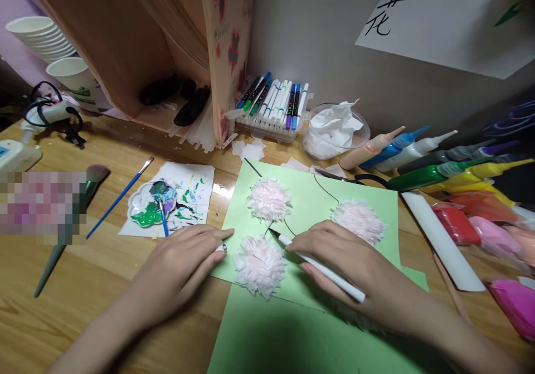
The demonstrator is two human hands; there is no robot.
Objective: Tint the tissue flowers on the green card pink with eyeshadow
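Note:
My right hand (pixel 334 257) grips a white marker (pixel 330 276). Its black tip touches the green paper (pixel 309 190) at a short dark line between two pale pink tissue-paper flowers, the upper left one (pixel 268 200) and the lower left one (pixel 259 265). A third tissue-paper flower (pixel 360 221) sits to the right, partly behind my right hand. Thin black lines curve across the paper near the flowers. At the paper's left edge rests my left hand (pixel 192 260), pinching a small white marker cap (pixel 221 248) between thumb and fingers. A second green sheet (pixel 259 329) lies underneath.
Left of the paper, a paint palette (pixel 140 204) sits on a stained tissue with a blue brush. Behind stand a box of markers (pixel 276 106) and a clear bowl (pixel 359 134) of crumpled tissue. Paint bottles (pixel 422 170) and clay packs (pixel 457 223) crowd the right side.

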